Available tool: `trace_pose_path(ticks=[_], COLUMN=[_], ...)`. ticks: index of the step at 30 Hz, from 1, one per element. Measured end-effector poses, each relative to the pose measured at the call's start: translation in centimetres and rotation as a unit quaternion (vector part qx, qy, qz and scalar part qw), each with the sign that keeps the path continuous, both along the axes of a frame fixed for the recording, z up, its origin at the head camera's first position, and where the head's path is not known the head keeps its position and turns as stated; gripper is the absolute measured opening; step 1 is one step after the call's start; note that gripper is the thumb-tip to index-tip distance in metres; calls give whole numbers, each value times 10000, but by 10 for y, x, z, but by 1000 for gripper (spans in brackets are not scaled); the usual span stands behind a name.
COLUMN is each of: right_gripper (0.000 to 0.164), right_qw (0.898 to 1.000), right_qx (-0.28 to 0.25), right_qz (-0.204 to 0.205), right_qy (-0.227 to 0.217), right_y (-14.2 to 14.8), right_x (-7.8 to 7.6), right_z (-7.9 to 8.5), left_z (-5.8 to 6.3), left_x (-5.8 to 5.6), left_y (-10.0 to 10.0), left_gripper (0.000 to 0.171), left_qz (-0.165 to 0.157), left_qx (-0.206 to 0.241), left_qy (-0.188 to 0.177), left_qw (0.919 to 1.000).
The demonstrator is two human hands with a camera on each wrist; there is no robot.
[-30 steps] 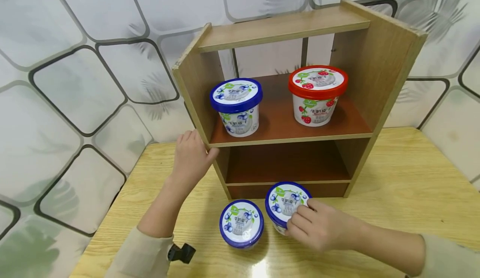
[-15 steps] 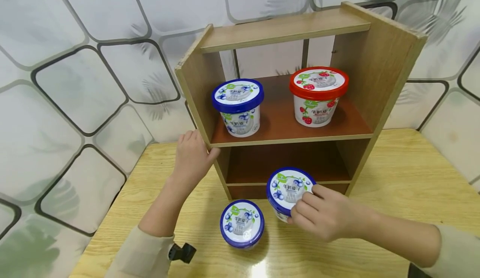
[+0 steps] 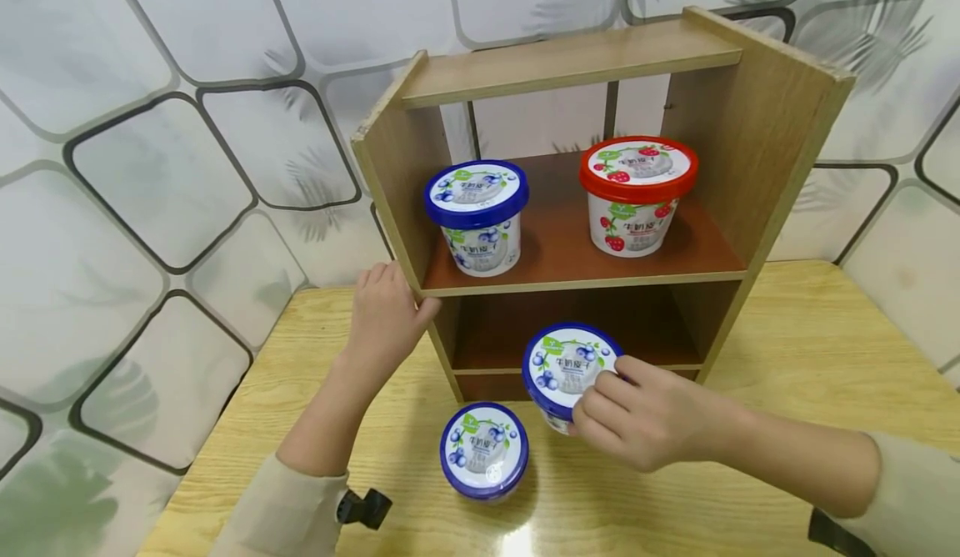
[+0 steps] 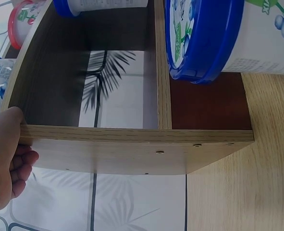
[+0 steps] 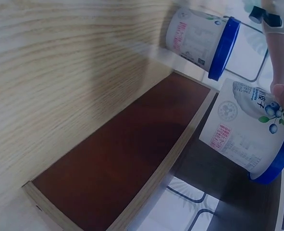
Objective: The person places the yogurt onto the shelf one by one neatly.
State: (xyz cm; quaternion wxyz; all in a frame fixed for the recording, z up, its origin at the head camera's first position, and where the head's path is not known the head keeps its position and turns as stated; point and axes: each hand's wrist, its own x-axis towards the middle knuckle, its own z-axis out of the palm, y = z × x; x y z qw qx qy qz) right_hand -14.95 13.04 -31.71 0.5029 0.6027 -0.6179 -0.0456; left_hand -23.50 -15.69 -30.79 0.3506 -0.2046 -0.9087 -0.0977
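My left hand [image 3: 386, 315] grips the front edge of the left side panel of a small wooden shelf unit [image 3: 562, 277], thumb on the inner side and fingers curled round the outside in the left wrist view. A white tub with a blue lid and blueberry print [image 3: 570, 372] is in my right hand [image 3: 637, 415], held by its right side. It hangs raised off the table and tilted, before the lower compartment. The right wrist view shows the underside of this tub [image 5: 228, 109]. A second blue-lidded tub [image 3: 483, 450] stands on the table, left of the held one.
On the upper shelf board stand a blue-lidded blueberry tub [image 3: 477, 217] at the left and a red-lidded strawberry tub [image 3: 638, 195] at the right. The unit stands on a light wooden table [image 3: 810, 373]. Behind rises a patterned wall [image 3: 180, 182].
My right hand has lifted the blueberry tub from near the table, up and toward the lower compartment. The left hand keeps its hold on the side panel.
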Motion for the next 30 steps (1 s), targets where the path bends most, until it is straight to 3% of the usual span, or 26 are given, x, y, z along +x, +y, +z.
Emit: trace_pose_path(ticks=[11,30], right_gripper=[27,21], right_qw=[9998,9988], right_qx=[-47,-87], right_qz=[37,67], right_qy=[188,470], right_y=[-11,-29], right_x=[-8,-23], right_z=[6,1], left_z=[0,0], left_x=[0,0], left_y=[0,0], left_gripper=[25,26], left_qz=[41,60], left_qx=[-3,39], left_qy=[-65,-110], left_qw=[10000,9999])
